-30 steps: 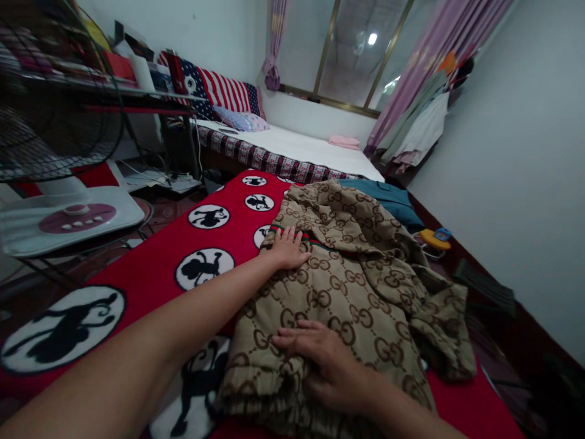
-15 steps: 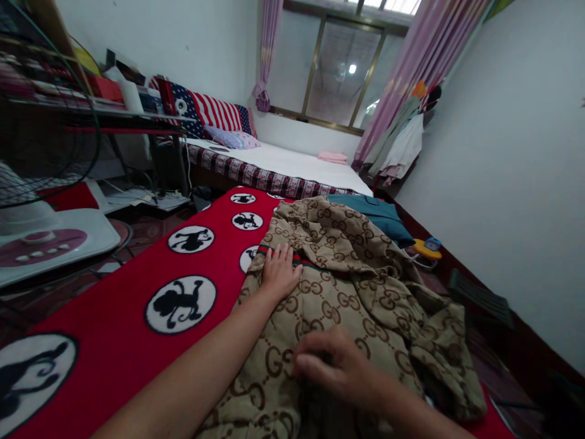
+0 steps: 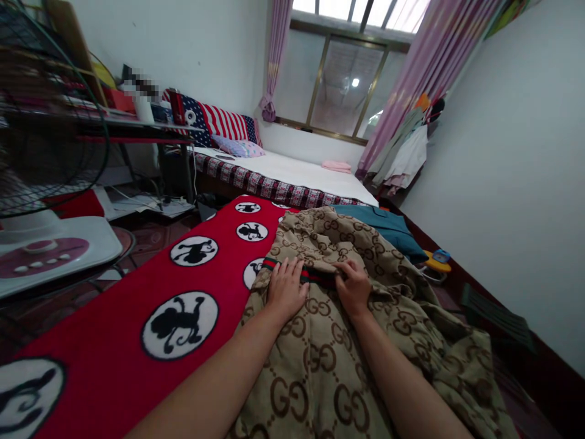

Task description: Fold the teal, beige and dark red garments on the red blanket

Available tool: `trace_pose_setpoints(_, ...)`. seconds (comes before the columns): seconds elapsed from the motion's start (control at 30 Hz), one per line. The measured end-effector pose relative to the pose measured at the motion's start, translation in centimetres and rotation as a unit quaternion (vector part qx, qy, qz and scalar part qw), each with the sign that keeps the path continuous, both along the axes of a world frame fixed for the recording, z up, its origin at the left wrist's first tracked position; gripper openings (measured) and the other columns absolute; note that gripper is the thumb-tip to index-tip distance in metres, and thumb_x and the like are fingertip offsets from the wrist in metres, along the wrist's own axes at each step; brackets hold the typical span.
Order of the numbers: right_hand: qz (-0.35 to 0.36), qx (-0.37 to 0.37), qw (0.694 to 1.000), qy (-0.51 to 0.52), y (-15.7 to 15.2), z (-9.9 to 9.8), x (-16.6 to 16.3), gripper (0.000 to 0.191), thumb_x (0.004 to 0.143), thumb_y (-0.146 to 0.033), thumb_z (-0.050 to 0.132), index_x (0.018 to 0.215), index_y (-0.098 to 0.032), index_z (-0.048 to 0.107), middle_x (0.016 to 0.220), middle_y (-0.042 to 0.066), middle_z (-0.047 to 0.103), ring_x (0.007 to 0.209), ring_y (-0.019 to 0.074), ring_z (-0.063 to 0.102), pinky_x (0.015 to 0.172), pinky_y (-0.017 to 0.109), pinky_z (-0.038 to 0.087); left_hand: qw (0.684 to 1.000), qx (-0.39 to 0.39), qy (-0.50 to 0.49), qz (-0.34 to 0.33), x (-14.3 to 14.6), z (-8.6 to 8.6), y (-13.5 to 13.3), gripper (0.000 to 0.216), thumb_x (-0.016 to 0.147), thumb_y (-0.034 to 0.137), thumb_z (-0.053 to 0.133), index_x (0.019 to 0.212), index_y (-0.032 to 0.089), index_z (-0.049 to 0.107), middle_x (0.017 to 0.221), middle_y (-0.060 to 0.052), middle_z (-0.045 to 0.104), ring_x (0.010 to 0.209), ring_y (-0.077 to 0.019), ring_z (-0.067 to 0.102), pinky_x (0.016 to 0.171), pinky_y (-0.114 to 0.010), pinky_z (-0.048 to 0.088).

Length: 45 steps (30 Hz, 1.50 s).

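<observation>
A tan garment (image 3: 320, 360) with a brown letter pattern lies spread over a red cloth (image 3: 114, 353) printed with black monkeys in white circles. Across the garment runs a green and red striped band (image 3: 320, 277). My left hand (image 3: 287, 289) rests flat on the garment at the band's left part, its fingers stretched out. At the right part of the band, my right hand (image 3: 354, 289) has its fingers curled and pinches the garment's cloth beside the stripe. Which kind of garment it is I cannot tell for sure.
Beyond the garment lies a folded teal cloth (image 3: 381, 228). At left stand a fan (image 3: 50, 244) and a cluttered desk (image 3: 150, 127). A bed (image 3: 297, 167) runs beneath the window. On the right are a yellow stool (image 3: 436, 262) and a dark green slatted piece (image 3: 496, 314).
My right hand has moved forward from above the near part of the garment to the striped band and taken hold of the cloth there. My left hand stays flat on the garment.
</observation>
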State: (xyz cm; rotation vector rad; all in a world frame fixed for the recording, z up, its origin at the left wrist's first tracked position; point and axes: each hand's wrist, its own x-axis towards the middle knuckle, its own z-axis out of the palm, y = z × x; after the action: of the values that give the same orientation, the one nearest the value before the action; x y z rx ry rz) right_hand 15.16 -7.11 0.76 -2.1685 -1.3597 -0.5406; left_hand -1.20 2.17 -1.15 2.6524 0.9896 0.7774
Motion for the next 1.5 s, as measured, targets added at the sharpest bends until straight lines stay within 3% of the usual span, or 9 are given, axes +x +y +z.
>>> trace_pose_setpoints(0.2,-0.048,-0.108,0.981,0.156,0.7,0.8,0.9,0.024,0.075,-0.026,0.052,0.080,-0.026,0.076,0.086,0.002,0.072,0.085,0.0217,0.065,0.071,0.028,0.044,1.000,-0.019,0.000,-0.015,0.2,0.1,-0.1,0.047,0.089,0.036,0.050,0.131,0.018,0.055,0.144,-0.007,0.049,0.138,-0.0284,0.036,0.116,-0.047,0.024)
trace_pose_setpoints(0.33,-0.022,0.002,0.971,0.239,4.8,2.6,2.5,0.027,0.077,-0.036,0.053,0.076,-0.020,0.074,0.085,0.006,0.072,0.079,0.0216,0.066,0.072,0.029,0.047,1.000,-0.027,0.001,-0.015,0.3,0.1,-0.3,0.046,0.087,0.035,0.052,0.130,0.018,0.057,0.144,-0.008,0.049,0.138,-0.0293,0.035,0.117,-0.048,0.022)
trace_pose_setpoints(0.43,0.004,0.078,0.953,0.294,9.2,3.4,3.8,0.030,0.073,-0.028,0.058,0.097,-0.016,0.071,0.094,0.006,0.072,0.073,0.0184,0.067,0.073,0.029,0.051,0.999,-0.032,-0.001,-0.013,0.4,-0.1,-0.3,0.047,0.087,0.034,0.052,0.130,0.017,0.056,0.145,-0.008,0.049,0.139,-0.0295,0.034,0.118,-0.048,0.021)
trace_pose_setpoints(0.63,0.019,0.074,0.933,0.351,16.1,3.4,5.2,0.065,0.059,-0.011,0.068,0.123,-0.012,0.058,0.101,0.010,0.070,0.064,0.0162,0.067,0.058,0.028,0.055,1.000,-0.027,-0.010,-0.009,0.4,-0.5,-0.3,0.048,0.089,0.036,0.050,0.132,0.018,0.055,0.145,-0.008,0.048,0.139,-0.0293,0.034,0.118,-0.048,0.021)
trace_pose_setpoints(0.77,0.020,0.067,0.939,0.336,17.3,3.1,6.0,0.043,0.062,-0.018,0.069,0.104,-0.010,0.069,0.078,0.006,0.072,0.067,0.0207,0.069,0.063,0.030,0.056,1.000,-0.027,-0.007,-0.006,0.4,-0.6,-0.3,0.050,0.090,0.039,0.049,0.135,0.018,0.053,0.148,-0.007,0.045,0.140,-0.0295,0.033,0.119,-0.048,0.020)
trace_pose_setpoints(0.9,-0.007,0.080,0.957,0.279,16.8,1.5,6.1,0.034,0.076,-0.023,0.052,0.101,-0.011,0.072,0.094,0.011,0.074,0.091,0.0246,0.068,0.082,0.033,0.053,1.000,-0.021,0.001,-0.016,0.5,-0.7,-0.2,0.057,0.090,0.041,0.047,0.143,0.020,0.044,0.154,-0.006,0.035,0.143,-0.0297,0.027,0.119,-0.049,0.018)
trace_pose_setpoints(1.13,0.044,-0.009,0.976,0.212,15.1,1.4,3.5,0.034,0.069,-0.016,0.062,0.101,-0.013,0.074,0.108,0.013,0.071,0.106,0.0262,0.064,0.095,0.034,0.047,0.999,-0.014,0.031,-0.022,0.3,-0.6,-0.1,0.058,0.092,0.045,0.043,0.144,0.019,0.044,0.155,-0.004,0.034,0.144,-0.0290,0.025,0.119,-0.048,0.018)
trace_pose_setpoints(1.4,0.154,-0.142,0.973,0.092,5.6,-1.0,-0.1,0.048,0.093,-0.034,0.044,0.136,-0.016,0.052,0.145,0.013,0.048,0.136,0.0269,0.041,0.110,0.048,0.034,0.998,0.007,0.058,-0.022,0.6,-0.6,0.1,0.057,0.093,0.042,0.040,0.143,0.014,0.046,0.153,-0.007,0.036,0.143,-0.0304,0.027,0.117,-0.049,0.020)
trace_pose_setpoints(1.5,0.171,-0.154,0.967,0.106,2.2,-0.2,0.4,0.039,0.089,-0.032,0.052,0.124,-0.018,0.062,0.132,0.011,0.061,0.123,0.0236,0.055,0.103,0.039,0.043,0.998,0.016,0.056,-0.017,0.4,-0.5,0.1,0.059,0.093,0.040,0.043,0.144,0.012,0.043,0.155,-0.011,0.032,0.142,-0.0308,0.029,0.117,-0.048,0.021)
